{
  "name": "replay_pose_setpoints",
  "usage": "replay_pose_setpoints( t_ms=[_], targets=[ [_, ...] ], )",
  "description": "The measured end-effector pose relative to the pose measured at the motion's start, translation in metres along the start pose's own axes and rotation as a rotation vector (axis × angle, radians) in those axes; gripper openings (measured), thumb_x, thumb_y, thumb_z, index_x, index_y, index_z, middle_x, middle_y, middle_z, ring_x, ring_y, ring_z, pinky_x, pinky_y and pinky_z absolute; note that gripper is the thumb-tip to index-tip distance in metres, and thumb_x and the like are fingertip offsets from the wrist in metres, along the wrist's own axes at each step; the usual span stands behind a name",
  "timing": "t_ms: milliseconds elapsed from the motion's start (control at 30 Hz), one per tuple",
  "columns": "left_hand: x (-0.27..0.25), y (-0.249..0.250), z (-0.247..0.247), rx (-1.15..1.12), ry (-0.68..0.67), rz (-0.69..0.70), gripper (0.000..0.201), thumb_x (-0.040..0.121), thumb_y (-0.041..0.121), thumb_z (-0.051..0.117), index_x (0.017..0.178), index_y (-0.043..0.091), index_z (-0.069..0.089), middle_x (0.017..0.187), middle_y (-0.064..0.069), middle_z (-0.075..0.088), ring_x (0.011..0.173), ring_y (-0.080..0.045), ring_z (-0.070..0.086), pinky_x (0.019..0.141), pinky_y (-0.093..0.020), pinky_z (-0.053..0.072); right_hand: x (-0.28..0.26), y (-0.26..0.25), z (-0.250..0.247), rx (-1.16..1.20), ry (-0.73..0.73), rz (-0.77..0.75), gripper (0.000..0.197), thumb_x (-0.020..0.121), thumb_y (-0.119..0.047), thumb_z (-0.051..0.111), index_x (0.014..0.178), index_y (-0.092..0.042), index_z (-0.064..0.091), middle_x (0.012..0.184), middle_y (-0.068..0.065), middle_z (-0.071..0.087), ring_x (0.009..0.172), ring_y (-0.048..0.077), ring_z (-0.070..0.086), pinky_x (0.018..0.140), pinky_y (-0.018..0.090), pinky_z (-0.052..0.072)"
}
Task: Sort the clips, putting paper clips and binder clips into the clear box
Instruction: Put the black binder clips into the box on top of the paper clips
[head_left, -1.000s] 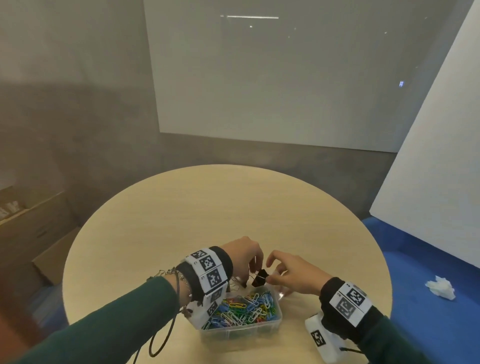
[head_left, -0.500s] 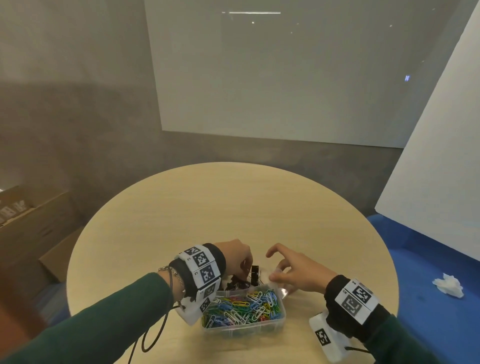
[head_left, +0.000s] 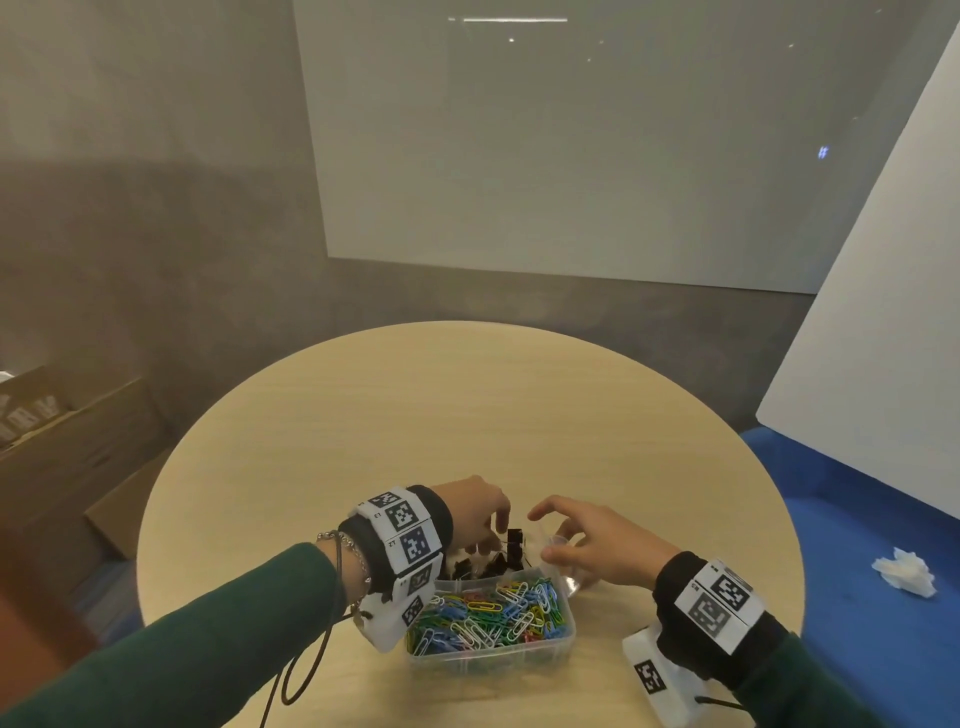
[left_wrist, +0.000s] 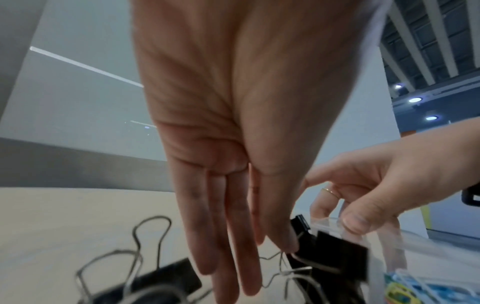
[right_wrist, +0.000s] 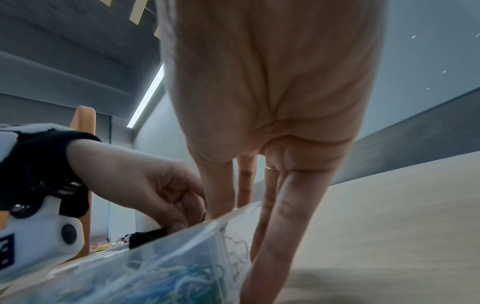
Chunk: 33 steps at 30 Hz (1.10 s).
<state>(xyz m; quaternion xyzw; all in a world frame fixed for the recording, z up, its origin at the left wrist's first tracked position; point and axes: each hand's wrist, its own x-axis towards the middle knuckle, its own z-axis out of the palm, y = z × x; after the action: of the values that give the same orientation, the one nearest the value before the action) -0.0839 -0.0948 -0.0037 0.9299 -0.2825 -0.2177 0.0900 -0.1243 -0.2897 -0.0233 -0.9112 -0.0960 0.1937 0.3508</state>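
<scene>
A clear box (head_left: 569, 631) stands near the table's front edge. Its near compartment holds several coloured paper clips (head_left: 488, 616). Its far compartment holds several black binder clips (head_left: 480, 566). My left hand (head_left: 493, 535) reaches down into the far compartment. In the left wrist view its thumb and index finger pinch the wire handle of an upright black binder clip (left_wrist: 337, 253), while the other fingers point straight down. Another binder clip (left_wrist: 161, 279) lies below them. My right hand (head_left: 558, 540) grips the box's far right corner, thumb on the rim (left_wrist: 335, 221) and fingers down the outer wall (right_wrist: 182, 246).
The round wooden table (head_left: 467, 415) is bare beyond the box. A black cable (head_left: 311, 660) hangs from my left wrist. Cardboard boxes (head_left: 78, 441) stand on the left. On the right are a blue surface with a crumpled tissue (head_left: 904, 571) and a leaning white board (head_left: 883, 364).
My right hand let go of the black binder clip and took hold of the box's corner. My left hand lowered the clip into the far compartment.
</scene>
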Motion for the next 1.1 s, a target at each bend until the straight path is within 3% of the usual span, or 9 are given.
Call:
replay_pose_setpoints(
  t_ms=[100,167,267,367,433,567,700,900,1100],
  targets=[
    [-0.001,-0.001,-0.004,-0.036,0.042,0.022,0.025,0.093,0.020,0.059,0.115,0.006,0.058,0.103,-0.012,0.071,0.087,-0.024,0.069,0.080,-0.036,0.056,0.000,0.001,0.001,0.014,-0.007,0.004,0.040,0.091,-0.023,0.063,0.128,-0.032,0.050,0.108,0.004,0.060,0.092,0.024,0.067,0.063,0.023,0.059],
    [-0.003,-0.003,-0.007,-0.047,-0.029,0.045,0.021,0.095,0.018,0.055,0.113,0.009,0.062,0.104,-0.009,0.073,0.086,-0.019,0.068,0.083,-0.035,0.055,0.000,0.001,0.001,0.016,-0.013,0.002,0.040,0.091,-0.023,0.063,0.127,-0.032,0.050,0.109,0.005,0.060,0.094,0.024,0.068,0.065,0.025,0.060],
    [-0.009,-0.004,-0.008,0.089,-0.164,0.052,0.028,0.096,0.022,0.053,0.122,0.021,0.063,0.117,-0.002,0.069,0.101,-0.021,0.065,0.093,-0.037,0.051,0.001,0.002,0.000,0.011,-0.015,-0.002,0.041,0.092,-0.022,0.062,0.128,-0.034,0.049,0.110,0.005,0.059,0.094,0.025,0.068,0.069,0.030,0.061],
    [-0.011,-0.007,-0.008,0.138,-0.061,0.029,0.030,0.098,0.020,0.049,0.125,0.019,0.062,0.125,-0.002,0.065,0.111,-0.022,0.061,0.099,-0.037,0.048,0.000,-0.001,0.001,-0.032,-0.055,-0.049,0.051,0.095,-0.020,0.057,0.136,-0.047,0.040,0.116,0.001,0.056,0.092,0.024,0.068,0.069,0.029,0.061],
    [-0.015,-0.010,-0.011,0.099,0.061,0.033,0.029,0.098,0.020,0.050,0.123,0.017,0.063,0.123,-0.002,0.066,0.108,-0.019,0.061,0.094,-0.032,0.048,-0.001,-0.004,0.002,-0.084,-0.102,-0.089,0.054,0.099,-0.016,0.049,0.138,-0.051,0.037,0.121,-0.006,0.047,0.092,0.021,0.065,0.067,0.024,0.060],
    [-0.026,-0.012,-0.015,0.008,0.086,0.025,0.032,0.094,0.040,0.055,0.114,0.017,0.065,0.105,0.000,0.072,0.085,-0.013,0.063,0.080,-0.029,0.050,0.000,-0.006,0.002,-0.120,-0.098,-0.101,0.036,0.099,-0.018,0.048,0.128,-0.038,0.052,0.120,0.003,0.053,0.096,0.026,0.065,0.070,0.028,0.061],
    [-0.027,-0.004,-0.004,0.052,-0.004,0.012,0.051,0.082,0.058,0.061,0.116,0.020,0.062,0.109,0.002,0.069,0.092,-0.016,0.064,0.079,-0.030,0.051,-0.001,-0.005,0.000,-0.068,-0.067,-0.084,0.018,0.096,-0.021,0.053,0.113,-0.028,0.055,0.113,0.006,0.057,0.092,0.029,0.069,0.074,0.039,0.061],
    [-0.014,0.006,-0.002,0.089,0.023,0.020,0.029,0.096,0.031,0.051,0.116,0.012,0.063,0.110,-0.009,0.068,0.093,-0.025,0.062,0.079,-0.035,0.049,-0.001,-0.006,0.001,-0.108,-0.048,-0.123,0.015,0.095,-0.019,0.055,0.108,-0.026,0.059,0.111,0.009,0.053,0.089,0.033,0.068,0.071,0.043,0.061],
    [-0.008,0.008,0.001,0.178,-0.026,-0.063,0.031,0.099,0.012,0.044,0.124,0.008,0.061,0.120,-0.014,0.064,0.104,-0.030,0.062,0.084,-0.035,0.048,-0.003,-0.006,0.001,-0.148,-0.038,-0.143,0.017,0.094,-0.020,0.057,0.102,-0.030,0.068,0.113,0.006,0.049,0.092,0.029,0.066,0.069,0.039,0.060]
  ],
)
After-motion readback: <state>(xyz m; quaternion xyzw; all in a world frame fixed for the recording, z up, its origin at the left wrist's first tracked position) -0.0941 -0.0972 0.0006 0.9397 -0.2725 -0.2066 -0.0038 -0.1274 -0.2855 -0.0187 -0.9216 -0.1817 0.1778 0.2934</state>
